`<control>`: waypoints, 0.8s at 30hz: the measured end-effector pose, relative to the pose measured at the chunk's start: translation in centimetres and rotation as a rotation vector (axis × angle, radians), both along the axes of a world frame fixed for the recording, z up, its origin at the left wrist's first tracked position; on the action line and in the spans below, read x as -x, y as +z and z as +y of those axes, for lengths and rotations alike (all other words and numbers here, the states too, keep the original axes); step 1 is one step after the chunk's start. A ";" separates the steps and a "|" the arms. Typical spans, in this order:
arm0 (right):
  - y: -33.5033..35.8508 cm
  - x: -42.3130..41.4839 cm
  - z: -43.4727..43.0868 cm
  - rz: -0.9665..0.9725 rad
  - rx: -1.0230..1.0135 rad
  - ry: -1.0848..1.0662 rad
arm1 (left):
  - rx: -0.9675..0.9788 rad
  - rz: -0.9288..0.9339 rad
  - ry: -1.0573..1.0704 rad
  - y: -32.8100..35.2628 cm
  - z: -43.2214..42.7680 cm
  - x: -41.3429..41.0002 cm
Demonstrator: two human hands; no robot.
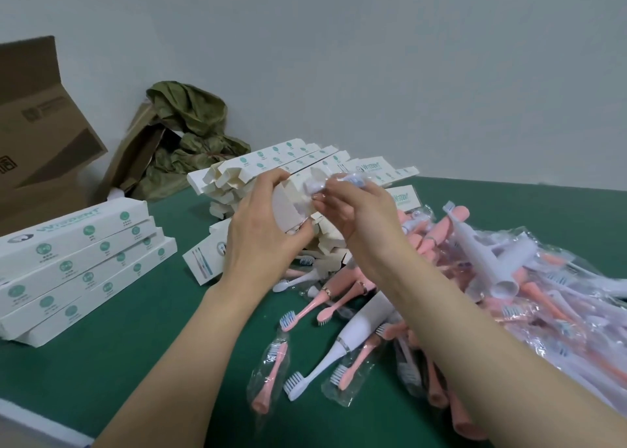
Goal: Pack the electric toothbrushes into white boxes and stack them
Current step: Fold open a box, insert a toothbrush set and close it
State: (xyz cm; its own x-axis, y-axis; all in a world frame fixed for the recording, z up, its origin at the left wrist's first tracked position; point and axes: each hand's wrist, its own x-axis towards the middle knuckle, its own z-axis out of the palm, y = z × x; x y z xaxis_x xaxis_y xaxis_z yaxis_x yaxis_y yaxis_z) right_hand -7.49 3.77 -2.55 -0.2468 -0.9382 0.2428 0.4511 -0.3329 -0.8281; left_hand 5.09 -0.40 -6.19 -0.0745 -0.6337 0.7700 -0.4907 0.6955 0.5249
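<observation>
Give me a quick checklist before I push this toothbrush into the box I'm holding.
1. Left hand grips the white box: ok.
2. Box end open, flaps out, facing the right hand: ok.
3. Right hand pinches the bagged toothbrush at the box mouth: ok.
4. Toothbrush tip lined up with the opening: cannot tell, fingers and plastic hide it.
5. Stack of closed boxes on the table ready for this one: ok.

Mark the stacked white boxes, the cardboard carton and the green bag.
stacked white boxes (78, 227): head view, top box's printed face.
cardboard carton (44, 115): head view, brown panel.
green bag (190, 108): head view, crumpled top.
</observation>
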 end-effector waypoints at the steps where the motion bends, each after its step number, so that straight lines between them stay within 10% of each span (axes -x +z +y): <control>1: -0.2 0.3 -0.1 0.034 -0.013 -0.076 | 0.014 -0.001 0.003 0.0 0.0 0.0; 11: -0.4 -0.1 -0.4 0.494 0.031 -0.375 | 0.021 -0.004 -0.018 0.0 0.1 0.3; 24: 0.2 0.2 0.1 0.820 -0.039 -0.171 | -0.041 -0.084 -0.056 -0.6 0.3 1.1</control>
State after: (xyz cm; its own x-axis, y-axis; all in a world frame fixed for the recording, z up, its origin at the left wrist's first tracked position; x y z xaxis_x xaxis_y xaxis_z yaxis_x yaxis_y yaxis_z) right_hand -7.66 3.85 -2.35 -0.1460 -0.9154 0.3750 -0.3533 -0.3059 -0.8841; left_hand 3.98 -0.15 -6.80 -0.1736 -0.6575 0.7332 -0.4952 0.7018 0.5121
